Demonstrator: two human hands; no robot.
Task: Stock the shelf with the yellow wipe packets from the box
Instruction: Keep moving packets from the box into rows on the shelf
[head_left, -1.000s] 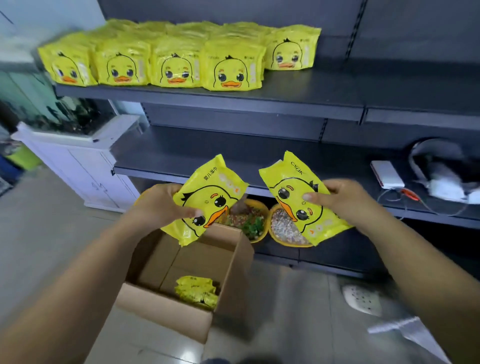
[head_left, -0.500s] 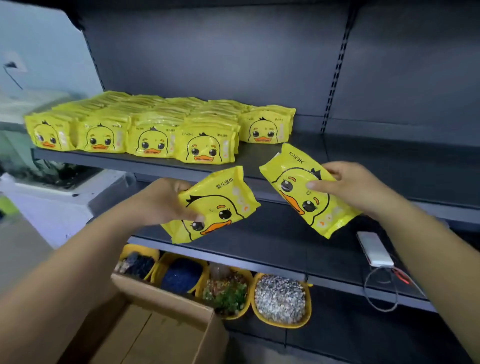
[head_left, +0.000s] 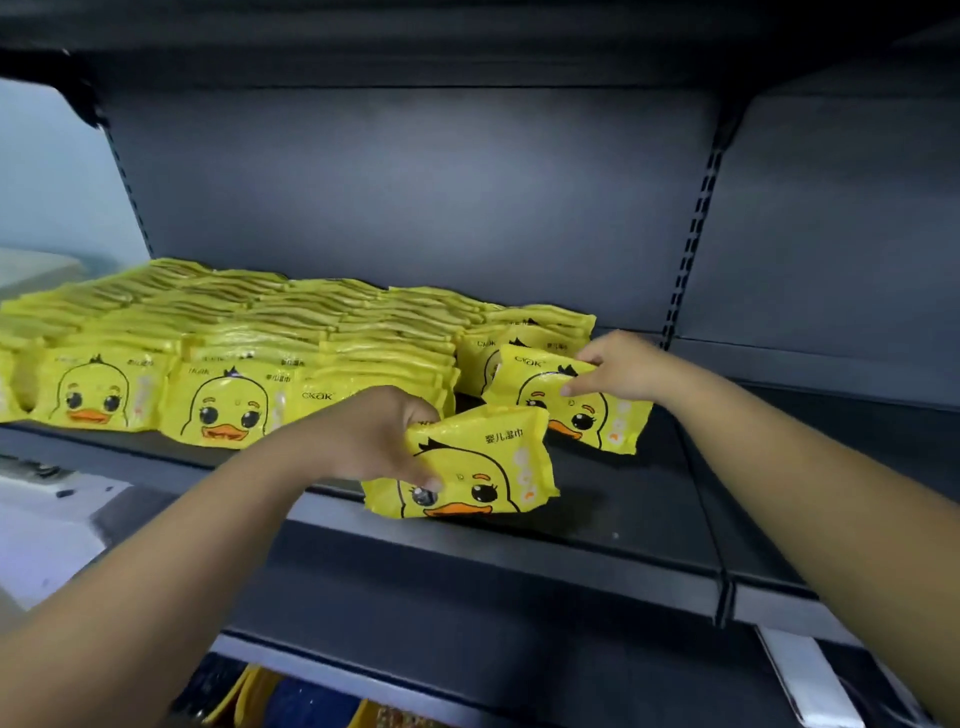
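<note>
The dark metal shelf (head_left: 613, 499) fills the view, its back panel rising behind, and its left half is already packed with rows of yellow duck-printed wipe packets (head_left: 260, 353) standing on edge, faces forward. The bare stretch of shelf lies to the right of that block — this is where the next packets belong.

The right hand (head_left: 618, 371) grasps one wipe packet (head_left: 582, 410) by its upper edge, thumb in front and fingers over the top, and has it standing just in front of the last short row at the right end of the block, its long axis running left to right along the shelf. Its lower edge appears to be at or just above the shelf surface; I cannot tell which. The left hand (head_left: 384, 441) grips a second packet (head_left: 478, 467) at its left end, held face forward at the shelf's front lip, long axis also sideways. The gap it would fill lies behind it and slightly right, so the right hand is nearer to setting down.

Half a second ago both packets were held tilted in the air below and in front of this shelf; now they are levelled and brought in over it, and the box has dropped out of view.
</note>
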